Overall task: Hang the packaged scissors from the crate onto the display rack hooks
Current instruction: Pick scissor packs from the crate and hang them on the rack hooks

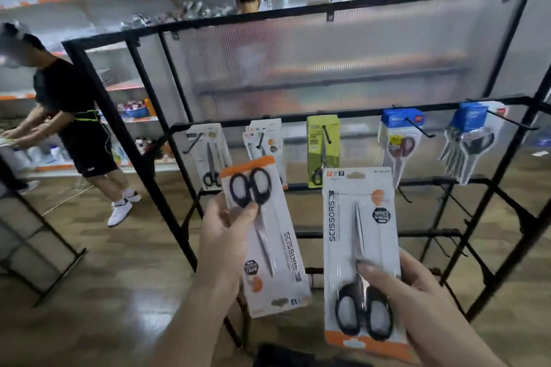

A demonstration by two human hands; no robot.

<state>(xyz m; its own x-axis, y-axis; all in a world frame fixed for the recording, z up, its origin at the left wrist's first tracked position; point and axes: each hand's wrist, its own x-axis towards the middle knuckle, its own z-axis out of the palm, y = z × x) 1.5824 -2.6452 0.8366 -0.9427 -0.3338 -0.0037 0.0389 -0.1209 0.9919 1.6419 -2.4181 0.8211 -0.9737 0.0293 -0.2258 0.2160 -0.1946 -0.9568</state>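
Two white cards with orange bands each seal black-handled scissors. The inverted pack (268, 235), handles up, is pinched in the left hand (223, 235) grip. At its 3 o'clock the upright pack (357, 232), handles down, is pinched in the right hand (417, 292) grip. At 12 o'clock, the display rack (298, 121) hooks (417, 128) carry other packs.

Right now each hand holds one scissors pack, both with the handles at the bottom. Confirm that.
Not both. The left hand holds the left pack turned over, handles at the top; only the right pack, in the right hand, has its handles at the bottom. Each hand does hold one. The head view shows it.
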